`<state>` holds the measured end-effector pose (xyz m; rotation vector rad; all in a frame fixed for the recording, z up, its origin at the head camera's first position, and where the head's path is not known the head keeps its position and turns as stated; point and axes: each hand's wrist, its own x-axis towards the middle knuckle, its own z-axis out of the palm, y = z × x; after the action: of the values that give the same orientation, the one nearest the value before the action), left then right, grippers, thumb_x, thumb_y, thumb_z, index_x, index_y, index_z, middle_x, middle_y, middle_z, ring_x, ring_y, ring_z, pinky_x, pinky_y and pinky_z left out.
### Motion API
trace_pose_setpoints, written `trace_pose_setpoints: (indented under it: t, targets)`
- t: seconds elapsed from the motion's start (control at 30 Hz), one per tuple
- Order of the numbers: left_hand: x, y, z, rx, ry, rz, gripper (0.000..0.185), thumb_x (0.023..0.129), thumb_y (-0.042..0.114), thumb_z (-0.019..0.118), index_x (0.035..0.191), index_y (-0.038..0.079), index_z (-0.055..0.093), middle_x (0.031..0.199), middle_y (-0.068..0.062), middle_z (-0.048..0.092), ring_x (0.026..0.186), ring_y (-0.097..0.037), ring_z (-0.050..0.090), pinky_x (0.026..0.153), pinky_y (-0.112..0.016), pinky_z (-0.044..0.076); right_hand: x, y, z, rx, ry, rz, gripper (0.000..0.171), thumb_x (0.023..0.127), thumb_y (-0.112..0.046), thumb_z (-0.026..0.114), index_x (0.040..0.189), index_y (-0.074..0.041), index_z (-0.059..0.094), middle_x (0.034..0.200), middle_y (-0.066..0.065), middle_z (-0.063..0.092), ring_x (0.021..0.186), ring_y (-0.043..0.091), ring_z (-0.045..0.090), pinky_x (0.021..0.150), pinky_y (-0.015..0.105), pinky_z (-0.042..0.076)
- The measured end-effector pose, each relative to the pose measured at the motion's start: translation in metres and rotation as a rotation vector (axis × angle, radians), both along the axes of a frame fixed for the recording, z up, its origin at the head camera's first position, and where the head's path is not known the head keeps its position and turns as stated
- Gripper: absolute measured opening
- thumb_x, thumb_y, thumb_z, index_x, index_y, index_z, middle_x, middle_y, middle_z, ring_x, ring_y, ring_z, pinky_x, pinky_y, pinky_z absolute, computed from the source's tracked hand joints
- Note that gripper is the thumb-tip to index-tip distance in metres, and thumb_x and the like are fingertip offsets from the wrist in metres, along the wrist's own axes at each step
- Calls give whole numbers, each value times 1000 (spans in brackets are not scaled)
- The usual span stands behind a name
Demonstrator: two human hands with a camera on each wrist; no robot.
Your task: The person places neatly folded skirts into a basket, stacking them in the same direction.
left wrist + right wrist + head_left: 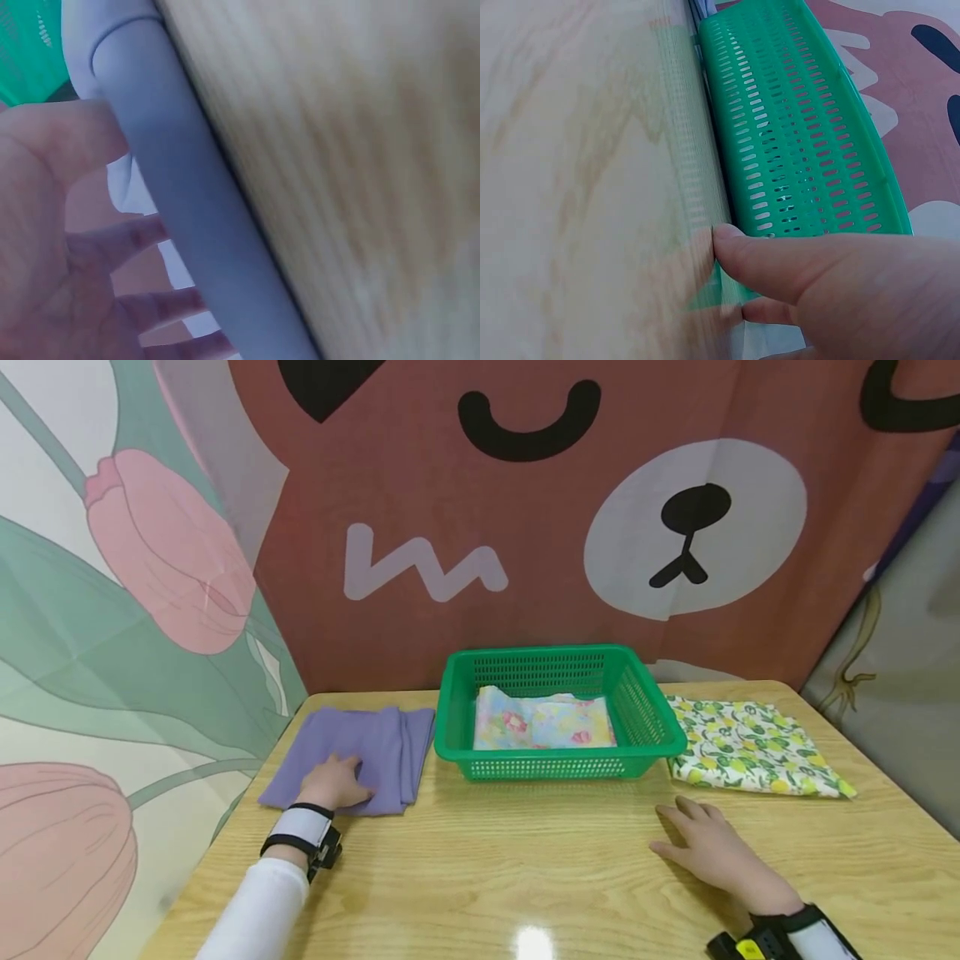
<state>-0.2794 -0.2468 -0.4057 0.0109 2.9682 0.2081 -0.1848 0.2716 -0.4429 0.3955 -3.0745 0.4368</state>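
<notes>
Two hands down on the table (525,877), and I'm starting with the nearest one. My right hand (712,852), lower right of the head view, lies flat on the bare wood with fingers relaxed and loosely spread, holding nothing; it looks parked there simply to steady me. Across in the lower left, my left hand (333,783) rests on the near edge of the purple cloth (360,752), fingers bent over the fabric, pressing it flat so the folded layers don't slide; I can't tell whether it truly grips.

Further back, centre frame, sits the green basket (645,710) with a floral cloth (543,722) folded inside, handy between both hands. Right of it, just beside the rim, the lemon-print cloth (750,743) lies folded on the table.

My left wrist view gives what the head view can't: the rolled fold of the purple cloth (180,195) up close, my fingers (142,236) lying against it, spread rather than pinching. My right wrist view shows the basket's slotted wall (802,135) and my thumb (780,259) stretched out, gripping nothing.
</notes>
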Motion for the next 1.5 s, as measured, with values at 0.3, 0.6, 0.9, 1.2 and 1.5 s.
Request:
trace_pose_setpoints:
  t: [0.3, 0.6, 0.9, 1.2, 1.5]
  targets:
    - [32, 0, 2, -50, 21, -39, 69, 78, 44, 71, 130, 2, 53, 129, -35, 47, 113, -56, 48, 78, -63, 46, 0, -1, 1, 6, -4, 4, 65, 84, -49, 64, 125, 1, 57, 128, 37, 46, 111, 60, 42, 84, 65, 40]
    - [50, 5, 12, -53, -18, -56, 84, 64, 47, 83, 130, 6, 52, 120, -37, 46, 105, -58, 49, 77, -63, 46, 0, -1, 2, 1, -7, -1, 65, 84, -47, 64, 125, 2, 57, 127, 38, 46, 110, 61, 42, 83, 67, 40]
    - [66, 10, 10, 12, -136, -97, 106, 58, 40, 88, 143, 4, 35, 135, -41, 28, 121, -62, 30, 86, -73, 37, 1, -1, 0, 5, 23, 0, 65, 83, -48, 65, 125, 2, 58, 127, 37, 47, 109, 60, 43, 83, 66, 40]
    - [84, 17, 9, -6, -173, -148, 111, 56, 46, 88, 146, 8, 33, 137, -40, 28, 119, -59, 32, 84, -72, 39, 0, 0, -2, -6, 22, 2, 65, 84, -48, 65, 125, 1, 57, 127, 38, 47, 109, 60, 43, 83, 66, 39]
    - [90, 38, 15, -164, -256, -160, 113, 58, 59, 81, 147, 10, 32, 136, -35, 30, 119, -53, 32, 81, -66, 46, -2, 1, -3, -1, 25, 1, 65, 84, -48, 65, 124, 2, 57, 127, 38, 46, 108, 60, 43, 82, 67, 39]
